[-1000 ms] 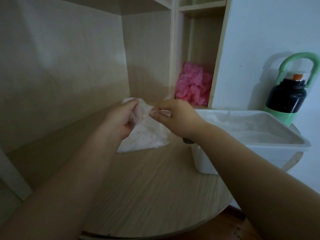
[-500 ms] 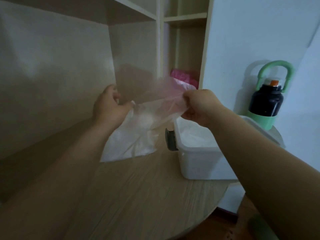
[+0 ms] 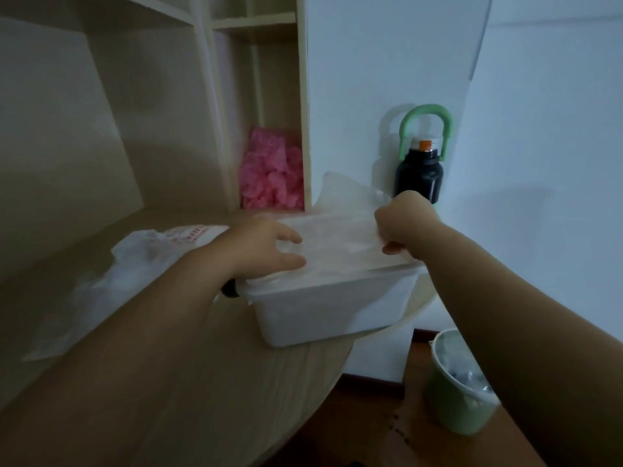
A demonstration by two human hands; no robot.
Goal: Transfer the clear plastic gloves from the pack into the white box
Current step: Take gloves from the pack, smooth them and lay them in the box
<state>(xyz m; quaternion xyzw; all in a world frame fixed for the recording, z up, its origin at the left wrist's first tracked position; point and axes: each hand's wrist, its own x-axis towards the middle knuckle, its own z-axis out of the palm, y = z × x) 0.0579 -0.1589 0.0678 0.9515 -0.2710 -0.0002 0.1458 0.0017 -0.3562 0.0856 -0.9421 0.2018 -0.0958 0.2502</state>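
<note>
A pale wood-grain counter (image 3: 209,382) with a rounded edge fills the near view, and a green bin (image 3: 458,385) stands on the floor to its right. Farther in, the white box (image 3: 337,308) sits at the counter's right edge, with the clear plastic gloves (image 3: 340,237) stretched flat across its open top. The pack (image 3: 111,281) lies slack on the counter just left of the box. At the far side, crumpled pink material (image 3: 269,176) fills a shelf cubby and a dark bottle (image 3: 419,176) with a green handle stands by the wall.

The step in hand looks like laying the gloves into the box. Both ends should go down together so the thin film settles inside the rim instead of draping over it. It should then be pressed flat before release, since film like this probably clings to skin and lifts back out.

The left hand (image 3: 266,251) is at the box's left end, its fingers spread and loosely bent, lying on top of the film. The right hand (image 3: 403,227) is curled tight at the right end, pinching the film's edge.
</note>
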